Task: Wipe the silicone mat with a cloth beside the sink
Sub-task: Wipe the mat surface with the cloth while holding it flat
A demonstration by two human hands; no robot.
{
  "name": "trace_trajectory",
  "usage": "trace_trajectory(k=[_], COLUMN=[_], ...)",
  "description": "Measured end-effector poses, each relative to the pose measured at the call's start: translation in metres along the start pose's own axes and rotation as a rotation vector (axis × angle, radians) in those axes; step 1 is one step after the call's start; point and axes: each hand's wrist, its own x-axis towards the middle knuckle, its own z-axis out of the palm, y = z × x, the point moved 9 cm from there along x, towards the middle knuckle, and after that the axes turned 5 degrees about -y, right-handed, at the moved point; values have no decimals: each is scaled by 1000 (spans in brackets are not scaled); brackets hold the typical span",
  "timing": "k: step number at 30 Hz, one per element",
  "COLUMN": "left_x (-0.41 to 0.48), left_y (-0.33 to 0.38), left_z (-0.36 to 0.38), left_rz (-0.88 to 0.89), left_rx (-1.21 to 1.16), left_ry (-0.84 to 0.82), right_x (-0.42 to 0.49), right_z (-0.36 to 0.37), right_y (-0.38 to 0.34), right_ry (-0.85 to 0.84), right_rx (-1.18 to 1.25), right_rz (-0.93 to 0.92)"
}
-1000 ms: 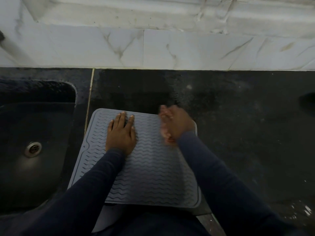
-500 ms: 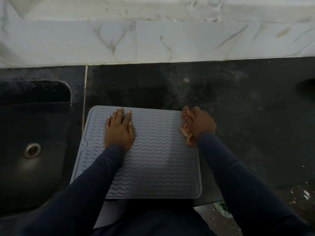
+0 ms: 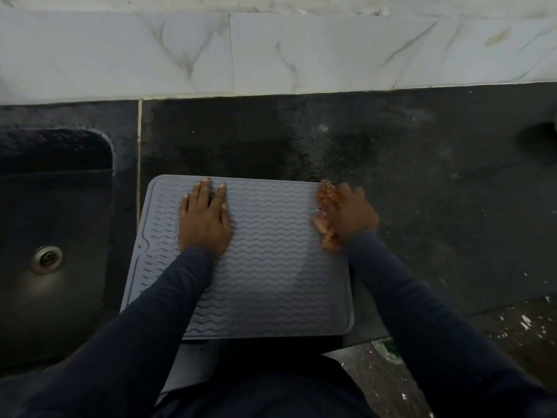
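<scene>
A grey silicone mat [image 3: 271, 267] with wavy ridges lies on the dark counter just right of the sink [image 3: 45, 236]. My left hand [image 3: 205, 218] presses flat on the mat's upper left part, fingers spread toward the wall. My right hand [image 3: 352, 215] is at the mat's upper right edge, closed on a bunched orange-patterned cloth [image 3: 325, 218] that touches the mat's right border. The cloth and right hand are blurred.
The black stone counter [image 3: 437, 191] stretches to the right, with wet patches behind the mat. A white marble-tiled wall [image 3: 271, 49] runs along the back. The sink's drain [image 3: 47, 259] shows at the left. Speckled floor [image 3: 512, 327] lies lower right.
My right hand carried the cloth from the mat's upper middle to its right edge, where it stays. The left hand kept its place on the mat. The camera tilted down slightly.
</scene>
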Motion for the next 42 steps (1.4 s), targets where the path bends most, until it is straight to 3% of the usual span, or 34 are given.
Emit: trace_trajectory(k=[3, 6, 8, 11, 14, 18, 20, 22, 27, 29, 33, 35, 39, 42], left_x=[1, 0, 0, 0, 1, 0, 2, 1, 2, 2, 1, 0, 0, 3], left_y=[0, 0, -2, -6, -6, -7, -5, -2, -3, -4, -4, -2, 4, 61], left_z=[1, -2, -7, -10, -6, -4, -3, -1, 1, 1, 0, 0, -7, -10], left_rz=[1, 17, 18, 9, 30, 24, 21, 22, 15, 15, 21, 19, 8, 182], left_rx=[-7, -41, -126, -190, -150, -132, -96, -53, -21, -24, -35, -27, -6, -43], left_ry=[-4, 0, 13, 18, 32, 41, 35, 16, -9, -12, -20, -31, 1, 21], right_x=[3, -19, -42, -51, -33, 2, 5, -10, -92, -86, -40, -23, -3, 10], right_z=[-12, 3, 33, 64, 48, -5, -22, -21, 48, 48, 9, -3, -20, -29], right_y=[-3, -81, -143, -181, -138, -21, -1, -19, -116, -87, 20, 45, 51, 38], right_ry=[37, 43, -63, -145, -81, 25, 59, 46, -213, -184, -24, -26, -43, -93], right_rx=[0, 133, 136, 45, 35, -44, -66, 21, 44, 56, -45, -80, -22, -130], right_rz=[32, -155, -307, -338, -326, 1, 89, 47, -383, -345, -20, 28, -91, -210])
